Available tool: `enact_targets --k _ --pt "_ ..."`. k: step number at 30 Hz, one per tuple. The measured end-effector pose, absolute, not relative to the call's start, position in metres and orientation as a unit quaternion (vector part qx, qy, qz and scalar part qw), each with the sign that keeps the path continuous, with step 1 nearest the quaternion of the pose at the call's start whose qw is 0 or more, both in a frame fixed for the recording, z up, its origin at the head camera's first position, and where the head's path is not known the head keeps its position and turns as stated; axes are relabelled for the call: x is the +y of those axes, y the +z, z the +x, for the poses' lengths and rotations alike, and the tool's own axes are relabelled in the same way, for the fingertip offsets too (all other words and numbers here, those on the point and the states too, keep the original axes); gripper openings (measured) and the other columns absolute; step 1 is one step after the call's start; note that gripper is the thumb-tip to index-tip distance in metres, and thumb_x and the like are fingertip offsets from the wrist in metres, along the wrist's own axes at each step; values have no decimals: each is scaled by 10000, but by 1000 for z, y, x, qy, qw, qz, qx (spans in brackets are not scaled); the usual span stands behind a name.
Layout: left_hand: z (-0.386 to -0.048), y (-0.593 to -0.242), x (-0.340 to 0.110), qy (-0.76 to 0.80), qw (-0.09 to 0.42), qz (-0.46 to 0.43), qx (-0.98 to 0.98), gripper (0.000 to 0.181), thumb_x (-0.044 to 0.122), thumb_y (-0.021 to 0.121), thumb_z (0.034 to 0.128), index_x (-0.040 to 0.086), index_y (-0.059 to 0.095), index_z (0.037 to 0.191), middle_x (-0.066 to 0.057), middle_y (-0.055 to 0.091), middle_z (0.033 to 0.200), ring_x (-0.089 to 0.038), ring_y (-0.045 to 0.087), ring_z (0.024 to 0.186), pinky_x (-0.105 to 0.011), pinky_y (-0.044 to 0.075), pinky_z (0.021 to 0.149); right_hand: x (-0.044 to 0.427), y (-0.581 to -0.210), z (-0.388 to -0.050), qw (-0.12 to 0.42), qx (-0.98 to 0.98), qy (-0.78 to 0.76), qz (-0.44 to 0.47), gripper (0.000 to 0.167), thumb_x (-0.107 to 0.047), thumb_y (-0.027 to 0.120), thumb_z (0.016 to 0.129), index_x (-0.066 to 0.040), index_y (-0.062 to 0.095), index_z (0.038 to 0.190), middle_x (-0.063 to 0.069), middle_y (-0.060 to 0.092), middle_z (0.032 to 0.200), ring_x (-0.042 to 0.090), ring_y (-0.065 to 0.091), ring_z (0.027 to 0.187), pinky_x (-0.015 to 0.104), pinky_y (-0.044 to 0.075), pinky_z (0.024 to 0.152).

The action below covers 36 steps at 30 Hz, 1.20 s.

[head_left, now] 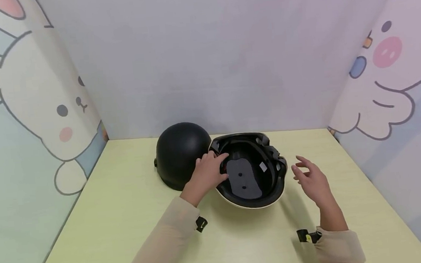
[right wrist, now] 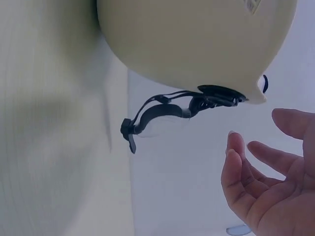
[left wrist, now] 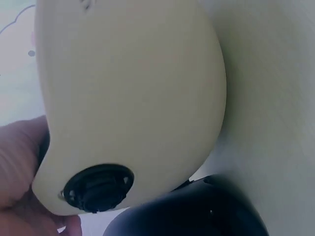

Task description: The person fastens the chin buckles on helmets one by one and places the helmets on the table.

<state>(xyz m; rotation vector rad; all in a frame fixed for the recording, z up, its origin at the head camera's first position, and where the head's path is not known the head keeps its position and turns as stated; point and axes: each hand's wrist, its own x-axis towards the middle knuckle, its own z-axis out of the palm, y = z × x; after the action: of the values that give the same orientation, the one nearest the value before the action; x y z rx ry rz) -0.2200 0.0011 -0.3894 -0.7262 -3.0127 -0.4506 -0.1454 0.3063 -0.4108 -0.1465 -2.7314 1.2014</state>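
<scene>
Yellow table [head_left: 103, 241] — black helmet [head_left: 182, 150], upturned cream helmet [head_left: 250, 178] on it.

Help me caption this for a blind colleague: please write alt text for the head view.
A person's left hand holds the rim of an upturned cream helmet, its black padded inside showing, at a pale yellow table. Their right hand, empty, hovers off its other side. A black helmet sits dome-up to the left.

- 2 helmets: 1 black helmet [head_left: 180, 151], 1 cream helmet [left wrist: 133, 93]
- 2 hands: 1 left hand [head_left: 205, 171], 1 right hand [head_left: 313, 182]
- 2 sleeves: 1 left sleeve [head_left: 164, 244], 1 right sleeve [head_left: 339, 249]
- 2 black wrist devices [head_left: 201, 223]
- 1 grey pad [head_left: 249, 182], with 2 dark spots [head_left: 244, 187]
- 1 white label [head_left: 263, 166] inside the cream helmet
- 2 cartoon animals: 1 rabbit [head_left: 38, 92], 1 pig [head_left: 408, 72]
- 1 table [head_left: 121, 223]
</scene>
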Motion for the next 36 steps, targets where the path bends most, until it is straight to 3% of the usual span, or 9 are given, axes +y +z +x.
enact_targets --k 8,20,27,36 --pt "-223 -389 3 -145 -13 -207 -967 519 296 735 893 191 575 1376 -110 551 1210 -260 462 974 -399 354 812 314 -417 -147 79 -903 417 -70 582 -355 443 1045 -21 315 1505 242 484 1352 373 625 992 402 500 737" --pt "-220 -392 4 -190 -7 -218 -957 399 205 780 856 186 651 1233 -49 627 1074 -252 491 967 -460 282 806 317 -428 -156 97 -901 415 -83 558 -345 436 1046 12 362 1468 256 529 1294 345 649 961 352 504 722" --pt "-219 -395 6 -244 -10 -223 -944 352 153 785 847 165 601 1148 -47 653 1032 -260 535 972 -477 253 831 323 -431 -158 89 -904 409 -84 559 -342 431 1048 10 350 1475 253 523 1306 362 641 981 371 497 735" --pt "-219 -399 3 -273 11 -222 -936 298 148 779 852 177 532 1017 -8 647 914 -217 559 861 -463 243 818 335 -442 -180 58 -916 389 -73 529 -286 459 1044 32 367 1456 278 522 1306 376 639 1004 408 496 746"
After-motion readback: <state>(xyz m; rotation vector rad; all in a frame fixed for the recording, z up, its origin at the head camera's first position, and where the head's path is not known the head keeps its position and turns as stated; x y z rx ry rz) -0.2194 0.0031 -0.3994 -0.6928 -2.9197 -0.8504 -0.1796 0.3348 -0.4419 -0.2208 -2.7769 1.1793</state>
